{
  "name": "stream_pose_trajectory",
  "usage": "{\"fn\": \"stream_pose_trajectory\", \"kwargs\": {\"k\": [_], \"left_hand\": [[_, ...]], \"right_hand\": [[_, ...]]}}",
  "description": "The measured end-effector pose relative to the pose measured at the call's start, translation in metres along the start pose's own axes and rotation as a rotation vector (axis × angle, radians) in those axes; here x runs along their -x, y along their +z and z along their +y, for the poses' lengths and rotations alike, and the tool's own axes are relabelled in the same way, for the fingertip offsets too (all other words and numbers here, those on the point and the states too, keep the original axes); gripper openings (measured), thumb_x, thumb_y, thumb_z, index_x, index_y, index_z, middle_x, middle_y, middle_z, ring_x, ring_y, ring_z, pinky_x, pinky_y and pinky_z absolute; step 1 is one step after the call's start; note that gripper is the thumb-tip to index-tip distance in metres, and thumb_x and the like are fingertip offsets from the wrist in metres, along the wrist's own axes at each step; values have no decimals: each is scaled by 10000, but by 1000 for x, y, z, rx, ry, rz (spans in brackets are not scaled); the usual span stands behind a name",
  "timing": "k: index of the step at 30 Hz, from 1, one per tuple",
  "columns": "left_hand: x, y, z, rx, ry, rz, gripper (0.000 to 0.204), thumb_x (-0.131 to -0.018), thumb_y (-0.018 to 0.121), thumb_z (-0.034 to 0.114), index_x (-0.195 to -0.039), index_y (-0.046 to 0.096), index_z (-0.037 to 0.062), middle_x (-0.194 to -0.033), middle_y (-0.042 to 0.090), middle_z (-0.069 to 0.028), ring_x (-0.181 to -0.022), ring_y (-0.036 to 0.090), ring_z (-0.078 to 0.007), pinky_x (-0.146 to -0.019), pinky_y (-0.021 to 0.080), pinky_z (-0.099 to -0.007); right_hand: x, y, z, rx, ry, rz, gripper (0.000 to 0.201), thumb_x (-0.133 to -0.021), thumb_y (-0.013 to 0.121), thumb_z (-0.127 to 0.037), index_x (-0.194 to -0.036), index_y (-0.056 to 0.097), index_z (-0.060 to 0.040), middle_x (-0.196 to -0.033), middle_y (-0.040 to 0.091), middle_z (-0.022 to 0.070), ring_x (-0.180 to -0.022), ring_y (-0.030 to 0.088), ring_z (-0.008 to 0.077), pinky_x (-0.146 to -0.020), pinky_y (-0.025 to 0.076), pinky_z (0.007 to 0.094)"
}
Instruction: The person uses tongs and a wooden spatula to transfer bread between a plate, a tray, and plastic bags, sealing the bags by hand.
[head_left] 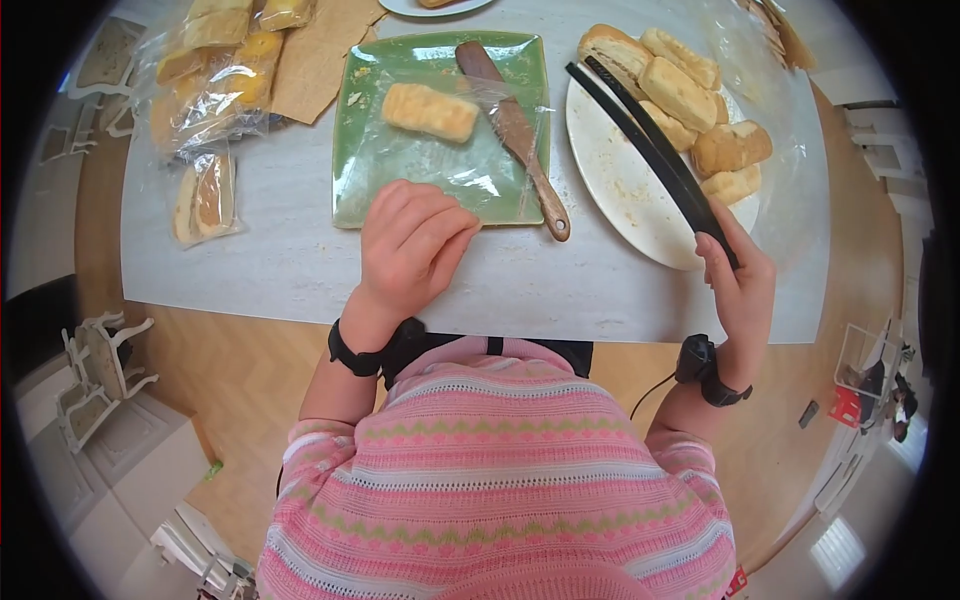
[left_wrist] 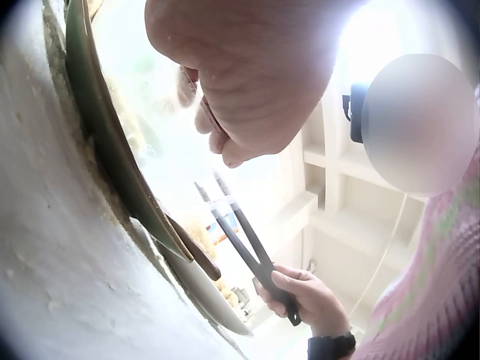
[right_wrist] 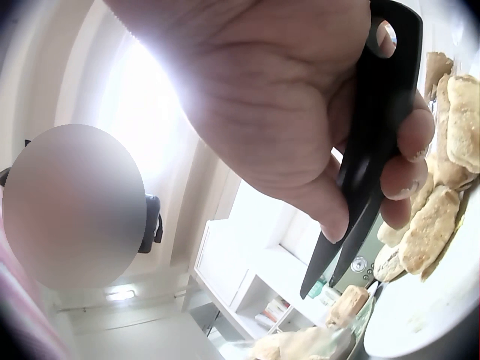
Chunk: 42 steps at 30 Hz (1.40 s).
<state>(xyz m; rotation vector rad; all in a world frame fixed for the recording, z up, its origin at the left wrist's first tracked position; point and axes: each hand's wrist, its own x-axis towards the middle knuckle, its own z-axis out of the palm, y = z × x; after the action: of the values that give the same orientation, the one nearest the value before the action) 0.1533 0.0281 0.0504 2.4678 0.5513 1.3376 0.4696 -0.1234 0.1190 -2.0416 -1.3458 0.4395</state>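
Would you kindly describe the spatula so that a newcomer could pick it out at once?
On the table, find the green plate. The spatula lies slanting across its right side, its handle jutting over the edge nearest the person. Unlike the black tongs in the right hand, it is brown, with one long blade and a holed handle.

A home, most likely a dining area, is showing here. White chairs with curved legs [head_left: 95, 355] are standing on a herringbone wood floor [head_left: 240, 370], near a panelled white cabinet [head_left: 120, 450]. Overhead, a white beamed ceiling [left_wrist: 367, 202] is spanning the room, and a white shelf unit [right_wrist: 262, 292] is holding small items. Bread rolls [head_left: 680, 95] are sitting on a white plate [head_left: 610, 180] on the table [head_left: 290, 290].
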Motion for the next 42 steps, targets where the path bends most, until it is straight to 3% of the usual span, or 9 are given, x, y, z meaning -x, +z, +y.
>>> {"fn": "stream_pose_trajectory", "kwargs": {"k": [2, 5, 15, 18, 20, 24, 27, 32, 42], "left_hand": [[-1, 1, -1, 1, 2, 2, 233, -721, 786, -53, -901, 656, 18, -838, 639, -103, -764, 611, -295, -703, 485, -394], [-2, 2, 0, -1, -6, -11, 237, -723, 784, -55, -907, 655, 19, -839, 643, -103, -769, 612, -296, -709, 486, -393], [-5, 7, 4, -6, -18, -37, 231, -721, 783, -61, -898, 657, 18, -839, 648, -104, -786, 615, -302, -721, 489, -394], [-5, 7, 5, -5, -22, -44, 231, -718, 783, -65, -894, 656, 15, -836, 651, -105, -789, 616, -302, -723, 491, -395], [-5, 8, 5, -4, -24, -44, 233, -717, 783, -67, -894, 655, 14, -835, 652, -106, -792, 616, -302, -725, 493, -396], [-5, 10, 3, -15, -35, -17, 204, -697, 789, -30, -854, 676, 35, -826, 653, -82, -792, 624, -289, -707, 481, -397], [-3, 9, 3, -20, -40, -22, 204, -698, 789, -30, -854, 676, 35, -827, 655, -81, -795, 625, -291, -708, 482, -397], [-5, 10, 4, -21, -41, -23, 204, -698, 790, -33, -852, 676, 37, -822, 659, -79, -794, 626, -291, -705, 483, -394], [-5, 10, 4, -41, -31, -43, 223, -698, 793, -37, -869, 669, 36, -823, 666, -81, -789, 628, -295, -700, 480, -391]], "right_hand": [[6, -7, 5, -75, 170, -38, 397, -928, 706, -137, -1315, 662, -56, -800, 678, 40, -642, 553, 77, -600, 459, 243], [14, -9, 16, -105, 227, 32, 404, -935, 696, -146, -1330, 659, -71, -741, 607, -1, -592, 471, 55, -548, 403, 223], [21, -6, 24, -23, 265, 34, 402, -926, 706, -165, -1318, 664, -85, -710, 574, 10, -586, 451, 65, -557, 406, 249], [22, -11, 26, 9, 332, -19, 391, -921, 713, -171, -1295, 671, -63, -758, 651, 47, -633, 518, 85, -615, 453, 251], [26, -14, 33, 40, 213, -60, 384, -915, 720, -172, -1274, 675, -43, -860, 727, 109, -715, 585, 103, -701, 496, 262], [29, -14, 33, 72, 249, -81, 379, -912, 724, -172, -1258, 676, -26, -967, 750, 163, -802, 618, 111, -784, 511, 273], [32, -18, 38, -14, 241, -62, 381, -912, 723, -165, -1267, 674, -32, -888, 735, 115, -732, 589, 89, -704, 501, 261], [35, -27, 39, -158, 323, -52, 383, -932, 694, -156, -1302, 672, -56, -730, 584, -19, -587, 464, 41, -530, 378, 217], [55, -38, 57, -290, 427, -4, 384, -981, 639, -167, -1345, 635, -47, -739, 584, -25, -567, 459, 32, -502, 361, 209]]}}
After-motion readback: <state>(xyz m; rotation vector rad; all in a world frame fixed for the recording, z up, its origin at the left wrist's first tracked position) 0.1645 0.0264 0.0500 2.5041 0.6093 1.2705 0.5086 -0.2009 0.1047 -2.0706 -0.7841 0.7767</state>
